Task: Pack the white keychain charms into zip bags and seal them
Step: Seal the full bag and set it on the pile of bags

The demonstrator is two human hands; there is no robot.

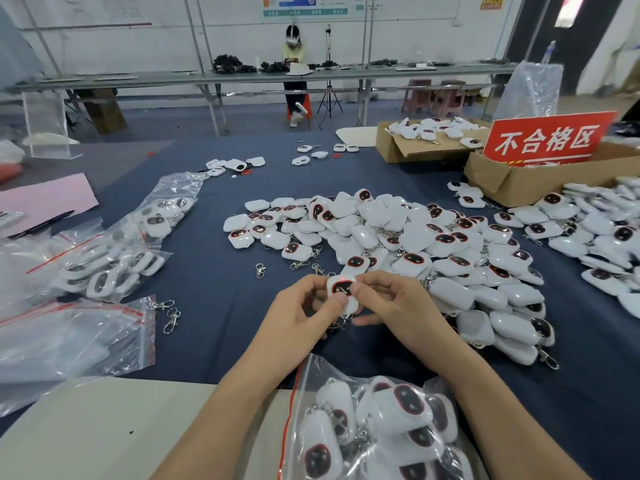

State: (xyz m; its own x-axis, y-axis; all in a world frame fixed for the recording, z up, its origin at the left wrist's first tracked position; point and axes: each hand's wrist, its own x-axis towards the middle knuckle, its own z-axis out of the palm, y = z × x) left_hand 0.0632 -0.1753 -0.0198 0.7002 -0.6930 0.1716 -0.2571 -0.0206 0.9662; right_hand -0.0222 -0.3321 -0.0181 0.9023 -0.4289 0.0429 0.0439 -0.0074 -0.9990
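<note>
Between both hands I hold one white keychain charm (343, 292) with a dark, red-rimmed face, above the blue cloth. My left hand (298, 315) pinches its left side, thumb on the front. My right hand (388, 304) pinches its right side. A big pile of white charms (415, 244) lies just beyond and to the right. A clear zip bag (377, 431) holding several charms lies between my forearms, its red-striped mouth at the left. Filled bags (114, 261) lie at the left, with empty zip bags (69, 337) below them.
Loose metal clasps (171, 315) lie on the cloth by the empty bags. Cardboard boxes (519, 181) with charms and a red sign (547, 140) stand at the right rear. A pink sheet (45, 199) lies far left. A person sits at a distant bench (242, 77).
</note>
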